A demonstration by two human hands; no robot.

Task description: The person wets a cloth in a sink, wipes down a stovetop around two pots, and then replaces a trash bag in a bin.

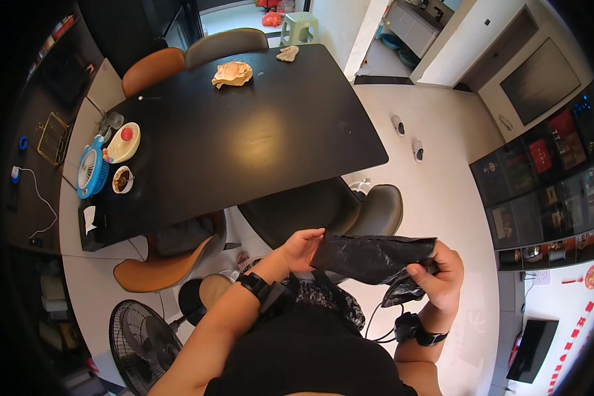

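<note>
A black plastic bag [371,256] is stretched between both hands in front of my body, beyond the table's near edge. My right hand [440,277] pinches its right end, thumb in front, with a crumpled part hanging below. My left hand [301,250] is at the bag's left end; its palm faces the bag and some fingers are hidden behind the plastic. On the dark dining table [193,143] lie a crumpled brown paper bag [232,74] and a wadded pale cloth or tissue [287,53], both near the far edge.
On the table's left end stand a blue fan [92,168], a cream dish [124,143] with a red ball, a small bowl [123,179] and a tissue box [91,227]. Chairs [381,210] surround the table. A black floor fan [143,341] stands at lower left.
</note>
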